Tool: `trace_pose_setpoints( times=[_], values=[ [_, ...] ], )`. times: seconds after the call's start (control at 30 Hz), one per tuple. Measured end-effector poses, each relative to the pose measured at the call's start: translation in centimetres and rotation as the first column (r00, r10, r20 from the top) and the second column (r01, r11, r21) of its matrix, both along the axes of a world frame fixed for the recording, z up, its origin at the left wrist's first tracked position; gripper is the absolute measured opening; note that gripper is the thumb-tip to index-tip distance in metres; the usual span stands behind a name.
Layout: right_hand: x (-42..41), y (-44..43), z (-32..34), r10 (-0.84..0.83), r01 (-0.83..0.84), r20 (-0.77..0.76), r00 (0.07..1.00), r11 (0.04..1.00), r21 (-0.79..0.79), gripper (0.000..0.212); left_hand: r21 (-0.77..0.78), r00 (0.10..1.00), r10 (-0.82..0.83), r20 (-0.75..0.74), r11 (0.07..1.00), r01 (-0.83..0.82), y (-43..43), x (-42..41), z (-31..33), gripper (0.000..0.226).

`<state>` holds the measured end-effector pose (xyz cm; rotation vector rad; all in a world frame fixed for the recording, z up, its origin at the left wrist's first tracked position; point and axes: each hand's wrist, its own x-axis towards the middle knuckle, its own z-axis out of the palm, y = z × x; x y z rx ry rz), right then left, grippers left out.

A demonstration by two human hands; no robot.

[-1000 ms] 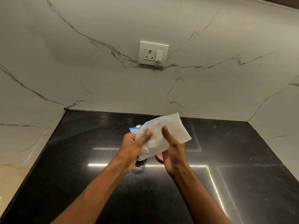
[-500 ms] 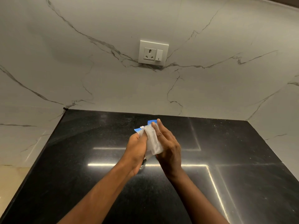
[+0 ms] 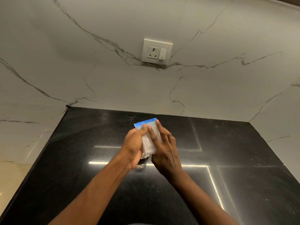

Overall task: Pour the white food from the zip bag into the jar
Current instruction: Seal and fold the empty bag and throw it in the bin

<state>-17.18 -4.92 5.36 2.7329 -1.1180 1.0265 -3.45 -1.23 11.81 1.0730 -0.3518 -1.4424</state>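
Note:
A clear zip bag (image 3: 149,140) with a blue zip strip at its far end is folded into a narrow packet and pressed between both hands above the black counter (image 3: 227,184). My left hand (image 3: 135,146) grips its left side with the thumb on top. My right hand (image 3: 164,147) lies flat against its right side, fingers stretched toward the blue strip. Under my left hand a small glass jar (image 3: 142,162) stands on the counter, mostly hidden. I cannot see white food in the bag or what is in the jar.
A marble wall rises behind and to the right of the counter, with a white socket and switch plate (image 3: 156,51) on it. The counter's left edge (image 3: 40,153) drops off to a pale floor.
The bag was spread out flat a second ago; it has been folded up narrow and turned so the blue strip points away. A red lid seen beside the jar earlier is now hidden by my right hand.

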Motion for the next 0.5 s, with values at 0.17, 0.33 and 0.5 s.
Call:
trace_pose_setpoints(
  times=[0.17,0.33,0.5],
  values=[
    [-1.6,1.6,2.1,-0.001,-0.367,0.521,0.853,0.708,0.603,0.080,-0.020,0.983,-0.105,0.153,0.994,0.109,-0.2,2.3,0.3,0.022],
    [-2.9,-0.4,5.6,-0.263,-0.452,0.526,0.809,0.294,0.842,0.058,0.057,0.844,-0.303,0.442,0.949,0.310,-0.3,2.7,0.5,0.011],
    [-3.4,-0.8,6.1,-0.346,-0.491,0.524,0.778,0.186,0.851,0.040,0.087,0.712,-0.473,0.519,0.858,0.507,0.0,3.7,0.5,0.031]
  ],
)
